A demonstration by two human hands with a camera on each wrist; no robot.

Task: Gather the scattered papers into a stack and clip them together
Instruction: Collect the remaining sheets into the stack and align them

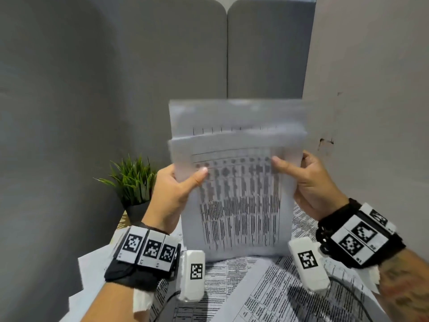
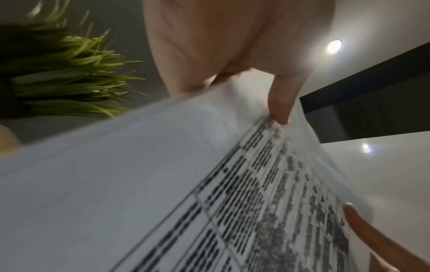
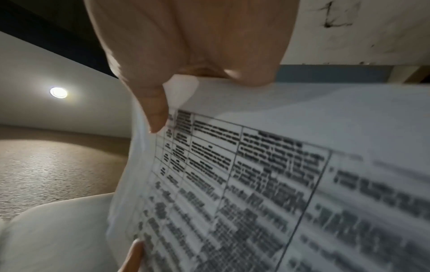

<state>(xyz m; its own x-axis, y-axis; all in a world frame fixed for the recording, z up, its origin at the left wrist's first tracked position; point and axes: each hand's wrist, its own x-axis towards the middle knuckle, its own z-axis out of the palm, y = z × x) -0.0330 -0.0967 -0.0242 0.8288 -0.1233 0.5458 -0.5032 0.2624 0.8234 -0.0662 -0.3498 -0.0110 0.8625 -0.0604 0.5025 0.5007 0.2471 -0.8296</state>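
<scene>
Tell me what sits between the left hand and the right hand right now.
The held stack of papers spans the gap: the left hand grips its left edge, the right hand its right edge. The head view shows this.

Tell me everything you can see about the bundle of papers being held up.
The bundle of papers is several white sheets printed with black tables, the print blurred. It stands upright above more printed sheets, its top edges uneven, with back sheets rising higher. The left hand and right hand grip its side edges, thumbs on the front page. No clip shows on it.
</scene>
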